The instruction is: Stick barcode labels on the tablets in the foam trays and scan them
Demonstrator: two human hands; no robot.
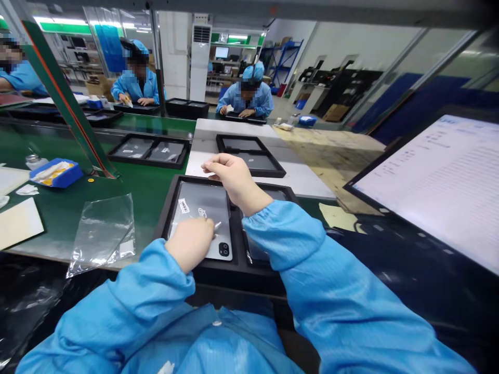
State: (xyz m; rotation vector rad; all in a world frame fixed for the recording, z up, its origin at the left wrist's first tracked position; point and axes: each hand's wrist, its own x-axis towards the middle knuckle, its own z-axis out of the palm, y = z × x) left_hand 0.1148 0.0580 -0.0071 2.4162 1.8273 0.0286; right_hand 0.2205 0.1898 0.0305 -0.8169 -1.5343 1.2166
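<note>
A silver-grey tablet [205, 209] lies back up in the left compartment of a black foam tray [173, 195]. It has a white barcode label near the top and a dark camera block at the lower right corner. My left hand [191, 241] is over the tablet's lower half, fingers curled in; a small whitish piece shows by its fingertips, and whether it is held I cannot tell. Above the tray's middle hangs my right hand [236, 179], thumb and fingers drawn together; anything between them is too small to make out. A bagged tablet [255, 246] fills the right compartment, partly behind my sleeve.
A clear plastic bag [103, 228] lies left on the green bench, near a blue box [56, 174]. More tablet trays [150, 150] stand beyond. A large monitor [432, 187] leans in from the right. Several co-workers in blue sit across the line.
</note>
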